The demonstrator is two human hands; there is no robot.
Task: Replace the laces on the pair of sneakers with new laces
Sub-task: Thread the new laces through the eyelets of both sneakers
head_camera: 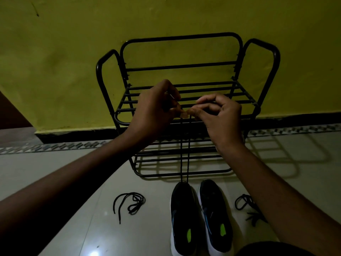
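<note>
Two strands of one black lace [181,154] are seen in the head view, drawn up taut from the toe end of a dark sneaker [184,218] that stands on the tiled floor [55,172], with a second sneaker [215,215] just beside it. One lace end is pinched between thumb and forefinger of the left hand [156,109], and the other end is pinched by the thumb and fingertips of the right hand [219,115]. The remaining fingers are curled, and the two pinches nearly touch in front of a black metal shoe rack [184,67]. Whether the lace is threaded through the lowest eyelets cannot be told in the dim light.

A loose lace [129,204] is coiled on the floor well apart from the sneakers, and another lace [245,202] is partly hidden by the right arm.

The lace is judged light, soft and limp, probably stiffened only at its tips, so it is best gripped close to them for threading. The sneaker looks light enough to be dragged by a pull and may need steadying.
</note>
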